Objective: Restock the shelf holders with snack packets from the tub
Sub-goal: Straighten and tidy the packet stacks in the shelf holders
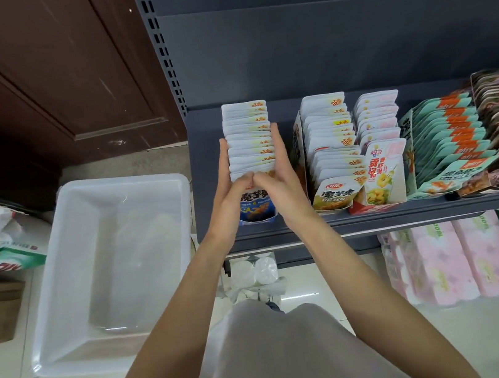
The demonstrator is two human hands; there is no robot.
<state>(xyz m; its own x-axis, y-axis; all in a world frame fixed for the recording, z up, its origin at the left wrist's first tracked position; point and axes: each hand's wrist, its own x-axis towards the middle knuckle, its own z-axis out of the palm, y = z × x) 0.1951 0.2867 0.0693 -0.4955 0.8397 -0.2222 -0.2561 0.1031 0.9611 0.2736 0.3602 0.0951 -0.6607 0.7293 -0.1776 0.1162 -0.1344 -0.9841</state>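
White tub (pixel 66 313) left of shelf (pixel 375 218) emptied; holders filled; both hands (pixel 262 193) pressed flat against last packet row (pixel 247 137), squaring it.

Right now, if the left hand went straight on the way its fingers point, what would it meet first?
Probably nothing on the dark grey metal shelf: the left hand lies flat along the left side of the row of white snack packets, fingers pointing to the grey back panel. Depth is unclear.
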